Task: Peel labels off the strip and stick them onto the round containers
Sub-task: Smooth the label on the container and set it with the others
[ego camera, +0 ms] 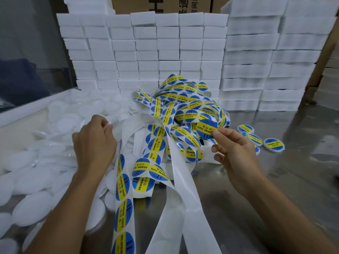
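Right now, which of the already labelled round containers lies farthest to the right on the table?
The labelled container lying alone at the right end of the group, past the right hand. The other labelled ones sit closer to the label strip heap.

"SOLDERING PASTE" + Chinese chars on blue/yellow labels (157, 143), same on labelled containers (274, 143), partial "H" on cardboard box (159, 4)

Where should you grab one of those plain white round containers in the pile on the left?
Judging by shape, take a white container by its thin rim, thumb and fingers on opposite edges, coming from above. They lie flat and overlapping, so the flat face offers nothing to pinch. The left hand reaches in that way.
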A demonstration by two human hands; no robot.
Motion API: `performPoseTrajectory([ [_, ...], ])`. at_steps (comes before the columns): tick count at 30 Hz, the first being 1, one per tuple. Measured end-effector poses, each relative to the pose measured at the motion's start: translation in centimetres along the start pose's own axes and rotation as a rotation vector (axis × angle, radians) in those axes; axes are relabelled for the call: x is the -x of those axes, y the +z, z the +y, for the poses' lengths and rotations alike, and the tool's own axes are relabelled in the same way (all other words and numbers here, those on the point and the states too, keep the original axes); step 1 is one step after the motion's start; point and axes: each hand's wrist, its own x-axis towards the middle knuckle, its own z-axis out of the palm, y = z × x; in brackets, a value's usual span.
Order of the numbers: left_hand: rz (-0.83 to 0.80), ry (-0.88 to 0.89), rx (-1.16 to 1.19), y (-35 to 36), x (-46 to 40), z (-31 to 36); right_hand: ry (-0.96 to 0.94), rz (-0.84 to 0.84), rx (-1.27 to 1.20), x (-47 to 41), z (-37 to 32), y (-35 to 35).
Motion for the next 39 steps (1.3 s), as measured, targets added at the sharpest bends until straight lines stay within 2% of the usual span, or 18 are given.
performPoseTrajectory([
  [5,0.09,0.1,0.338,-1.1,0.7,2.7,-0.002,-0.019,0.012,0.2,-0.2,0.1],
  [7,0.081,0.076,0.484,-1.3,1.1,4.0,0.005,-0.013,0.02,0.2,-0.2,0.1],
  [9,0.008,-0.044,0.688,-1.5,1.4,5.0,0.013,-0.013,0.041,0.2,-0.2,0.1],
  [12,-0.184,-0.285,1.009,-1.9,2.0,6.5,0.014,-0.02,0.047,0.2,-0.1,0.1],
  [16,-0.368,-0.51,1.26,-2.1,2.7,7.6,0.056,-0.111,-0.144,0.2,-0.2,0.1],
  [20,-0.501,-0.56,1.305,-1.9,3.3,8.2,0.085,-0.226,-0.255,0.2,-0.1,0.1],
  [27,-0.615,-0.595,1.356,-1.6,4.3,9.0,0.097,-0.364,-0.148,0.8,0.2,0.6],
  [39,-0.638,-0.583,1.341,-1.8,4.5,9.2,0.08,-0.413,-0.047,0.7,0.6,0.6],
])
